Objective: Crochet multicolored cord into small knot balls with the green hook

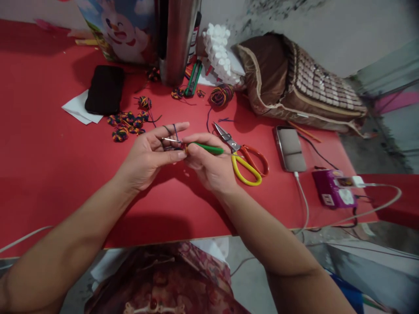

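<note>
Yarnwork (pixel 185 149), unfinished by its look, is just left of the scissors (pixel 235 145), pinched by the left hand (pixel 147 152); the right hand (pixel 211 165) grips a green-handled hook (pixel 209 148). Multicoloured rosettes (pixel 129 117), seemingly done, lie farther left of the scissors; how much is left cannot be told. A yarn ball (pixel 221 94) rests beyond the scissors on the red tabletop (pixel 49 152), a stained wall (pixel 314 39) farther behind

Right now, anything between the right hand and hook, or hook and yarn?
Nothing visible. The right hand grips the hook, and its metal end appears to meet the yarn looped on the left hand.
</note>
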`<control>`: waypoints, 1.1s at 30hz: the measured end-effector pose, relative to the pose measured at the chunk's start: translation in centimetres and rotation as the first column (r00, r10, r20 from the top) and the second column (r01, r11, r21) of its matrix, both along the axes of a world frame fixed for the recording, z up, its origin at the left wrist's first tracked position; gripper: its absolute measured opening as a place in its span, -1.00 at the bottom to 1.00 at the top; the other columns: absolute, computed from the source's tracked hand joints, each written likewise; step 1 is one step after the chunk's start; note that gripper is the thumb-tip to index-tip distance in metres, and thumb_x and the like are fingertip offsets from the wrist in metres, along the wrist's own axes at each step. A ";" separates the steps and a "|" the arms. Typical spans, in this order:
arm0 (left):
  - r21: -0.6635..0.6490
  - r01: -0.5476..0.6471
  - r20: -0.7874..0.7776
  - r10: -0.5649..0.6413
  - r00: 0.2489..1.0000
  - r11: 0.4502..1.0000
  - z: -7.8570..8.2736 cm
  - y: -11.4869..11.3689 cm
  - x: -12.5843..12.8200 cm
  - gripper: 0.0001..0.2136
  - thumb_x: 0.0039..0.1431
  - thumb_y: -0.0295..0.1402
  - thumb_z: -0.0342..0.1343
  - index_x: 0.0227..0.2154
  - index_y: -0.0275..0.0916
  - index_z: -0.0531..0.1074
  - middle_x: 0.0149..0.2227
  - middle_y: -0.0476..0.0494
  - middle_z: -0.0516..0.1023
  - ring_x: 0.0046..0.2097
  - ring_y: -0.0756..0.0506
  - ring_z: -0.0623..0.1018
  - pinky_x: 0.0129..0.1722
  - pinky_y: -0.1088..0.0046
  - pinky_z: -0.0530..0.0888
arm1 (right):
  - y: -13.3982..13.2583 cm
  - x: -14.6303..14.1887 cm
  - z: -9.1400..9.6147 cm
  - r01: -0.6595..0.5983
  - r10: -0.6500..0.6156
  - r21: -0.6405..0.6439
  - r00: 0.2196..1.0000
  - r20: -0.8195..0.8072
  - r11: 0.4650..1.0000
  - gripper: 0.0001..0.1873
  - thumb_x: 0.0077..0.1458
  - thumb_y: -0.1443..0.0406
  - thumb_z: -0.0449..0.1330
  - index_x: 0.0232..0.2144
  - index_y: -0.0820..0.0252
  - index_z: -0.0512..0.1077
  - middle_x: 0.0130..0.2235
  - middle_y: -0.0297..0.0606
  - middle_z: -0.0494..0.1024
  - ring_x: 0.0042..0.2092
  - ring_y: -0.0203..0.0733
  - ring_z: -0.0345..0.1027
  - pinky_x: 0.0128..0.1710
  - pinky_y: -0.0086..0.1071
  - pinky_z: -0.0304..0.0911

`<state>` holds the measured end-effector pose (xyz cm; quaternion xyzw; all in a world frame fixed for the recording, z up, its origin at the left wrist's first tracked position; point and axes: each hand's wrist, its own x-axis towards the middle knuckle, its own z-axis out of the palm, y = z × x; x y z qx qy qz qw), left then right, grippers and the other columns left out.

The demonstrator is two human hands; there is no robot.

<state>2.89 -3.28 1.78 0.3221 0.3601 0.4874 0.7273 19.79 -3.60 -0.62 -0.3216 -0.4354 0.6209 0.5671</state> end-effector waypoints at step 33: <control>0.241 -0.439 -0.119 0.475 0.872 0.866 -0.4 2.4 -1.5 -0.93 0.28 -0.37 0.44 -0.29 -0.05 0.82 -0.36 -0.02 0.66 -0.47 0.08 0.40 -0.51 0.58 0.35 | 3.9 4.9 -1.1 0.134 -0.135 -0.060 0.991 -0.002 0.989 -0.65 0.18 -0.16 0.43 -0.22 -0.15 0.56 -0.05 -0.34 0.68 -0.28 -0.17 0.41 -0.27 -0.21 0.47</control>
